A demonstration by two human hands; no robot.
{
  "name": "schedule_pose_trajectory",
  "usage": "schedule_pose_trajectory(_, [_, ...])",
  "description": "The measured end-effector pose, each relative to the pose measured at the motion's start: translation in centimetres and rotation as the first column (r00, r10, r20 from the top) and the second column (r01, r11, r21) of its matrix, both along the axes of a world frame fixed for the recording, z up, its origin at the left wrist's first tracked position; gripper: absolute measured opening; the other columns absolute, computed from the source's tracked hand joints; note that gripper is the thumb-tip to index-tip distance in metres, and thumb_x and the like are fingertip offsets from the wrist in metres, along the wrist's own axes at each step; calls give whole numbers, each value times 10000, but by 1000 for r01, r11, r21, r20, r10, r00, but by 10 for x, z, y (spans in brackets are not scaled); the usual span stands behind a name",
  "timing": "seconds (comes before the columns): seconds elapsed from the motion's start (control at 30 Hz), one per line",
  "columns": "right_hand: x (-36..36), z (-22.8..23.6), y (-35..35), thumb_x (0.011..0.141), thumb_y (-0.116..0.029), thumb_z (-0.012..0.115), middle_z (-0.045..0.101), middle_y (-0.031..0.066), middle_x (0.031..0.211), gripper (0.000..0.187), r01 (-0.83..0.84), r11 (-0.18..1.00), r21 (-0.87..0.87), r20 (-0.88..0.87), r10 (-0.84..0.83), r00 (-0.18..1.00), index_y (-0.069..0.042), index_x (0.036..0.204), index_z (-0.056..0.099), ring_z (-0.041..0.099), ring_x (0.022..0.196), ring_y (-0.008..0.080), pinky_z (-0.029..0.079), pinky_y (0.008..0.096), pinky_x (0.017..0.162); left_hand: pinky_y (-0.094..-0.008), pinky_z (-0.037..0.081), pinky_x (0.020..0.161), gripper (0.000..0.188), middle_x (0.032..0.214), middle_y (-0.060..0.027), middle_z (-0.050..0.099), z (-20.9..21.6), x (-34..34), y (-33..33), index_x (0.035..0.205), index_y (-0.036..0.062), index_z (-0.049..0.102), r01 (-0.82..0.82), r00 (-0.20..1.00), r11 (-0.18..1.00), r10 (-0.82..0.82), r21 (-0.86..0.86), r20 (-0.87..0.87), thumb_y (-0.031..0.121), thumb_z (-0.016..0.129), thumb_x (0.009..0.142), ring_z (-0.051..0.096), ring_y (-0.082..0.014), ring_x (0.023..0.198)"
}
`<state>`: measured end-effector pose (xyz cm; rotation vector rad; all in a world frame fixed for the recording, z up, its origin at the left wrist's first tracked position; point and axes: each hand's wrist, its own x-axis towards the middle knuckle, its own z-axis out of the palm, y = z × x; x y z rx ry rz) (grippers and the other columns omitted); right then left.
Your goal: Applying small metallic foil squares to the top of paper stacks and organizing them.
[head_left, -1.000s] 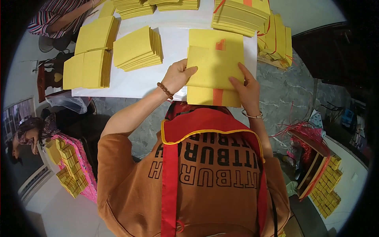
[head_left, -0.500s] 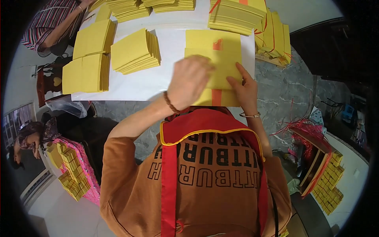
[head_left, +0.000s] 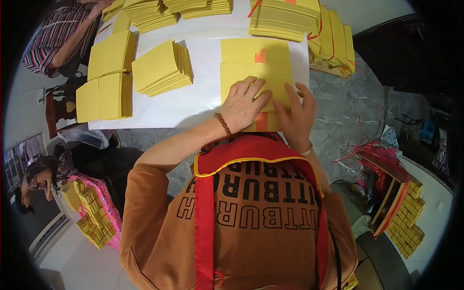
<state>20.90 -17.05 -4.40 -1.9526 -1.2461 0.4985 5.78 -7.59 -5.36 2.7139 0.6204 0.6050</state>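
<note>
Red-tied yellow paper bundles point(head_left: 285, 19) behind

i see a rust-orange short-sleeved shirt with dark block lettering across the chest, and over it a red apron point(head_left: 251, 159) with yellow piping along its curved neckline. a band of brown beads circles my left hand's point(head_left: 244, 107) wrist, and a thin pale bangle sits at the wrist of my right hand point(head_left: 296, 115).
</note>
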Motion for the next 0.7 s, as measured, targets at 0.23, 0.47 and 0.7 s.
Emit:
schedule_pose_trajectory(0.23, [-13, -25, -30, 769, -467, 594, 372, 62, 1393, 607, -420, 903, -94, 552, 398, 732, -140, 1266, 471, 334, 1290, 252, 158, 643, 974, -403, 306, 934, 372, 1215, -146, 428, -1, -1, 1, 1121, 54, 514, 12, 1000, 999, -12, -50, 4, 116, 584, 761, 364, -323, 1169])
schedule_pose_trajectory(0.47, [-13, -26, -28, 787, -471, 576, 365, 48, 1399, 591, -405, 909, -103, 564, 388, 728, -137, 1263, 471, 323, 1297, 257, 187, 644, 967, -450, 274, 976, 395, 1294, -164, 378, 16, -12, 22, 1197, 60, 478, 100, 993, 991, -93, -92, 69, 164, 555, 823, 312, -357, 1223])
schedule_pose_trajectory(0.7, [-13, -20, -27, 817, -474, 538, 352, 39, 1405, 567, -420, 901, -112, 559, 406, 723, -135, 1266, 473, 300, 1308, 257, 172, 639, 981, -448, 295, 956, 508, 1283, -151, 399, 11, -17, 22, 1204, 76, 487, 119, 990, 990, -112, 75, -89, 400, 552, 818, 352, -339, 1180])
